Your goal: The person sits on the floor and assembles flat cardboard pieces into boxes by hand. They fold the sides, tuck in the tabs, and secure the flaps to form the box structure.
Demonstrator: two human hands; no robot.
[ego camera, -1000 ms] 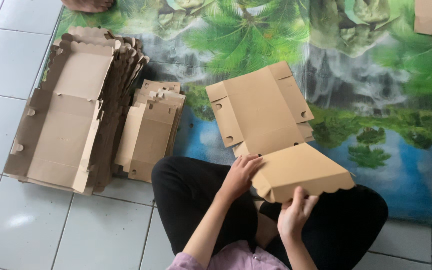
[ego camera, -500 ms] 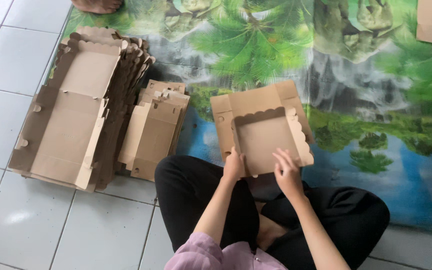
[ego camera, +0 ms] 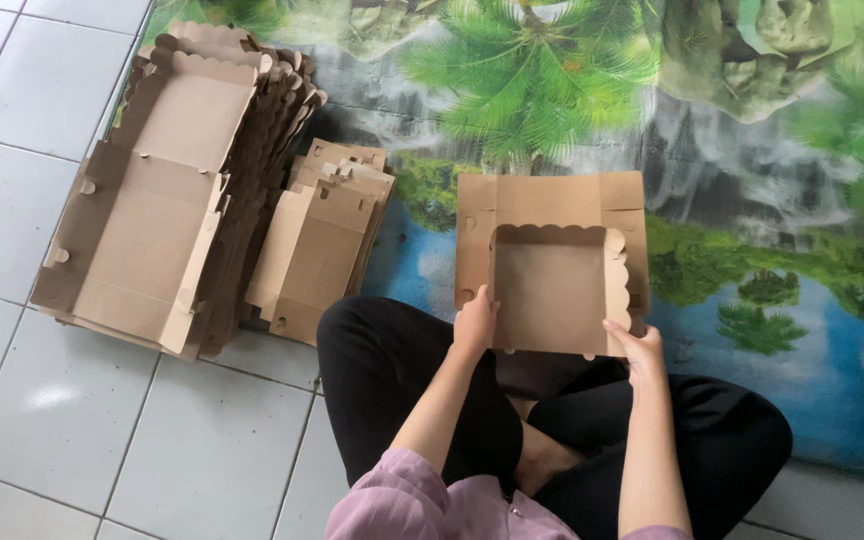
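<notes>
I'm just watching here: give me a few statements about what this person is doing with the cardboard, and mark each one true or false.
1. Both hands hold one brown cardboard box. True: the left hand grips its near left corner and the right hand its near right corner.
2. The box has scalloped edges on its raised flaps. True.
3. The stacks of flat cardboard lie to the person's right. False: the large stack and the smaller stack lie to the left.
4. The person sits on a chair at a table. False: the person sits cross-legged on the floor, at the edge of a printed landscape mat.
5. The large stack rests on white floor tiles. True.
</notes>
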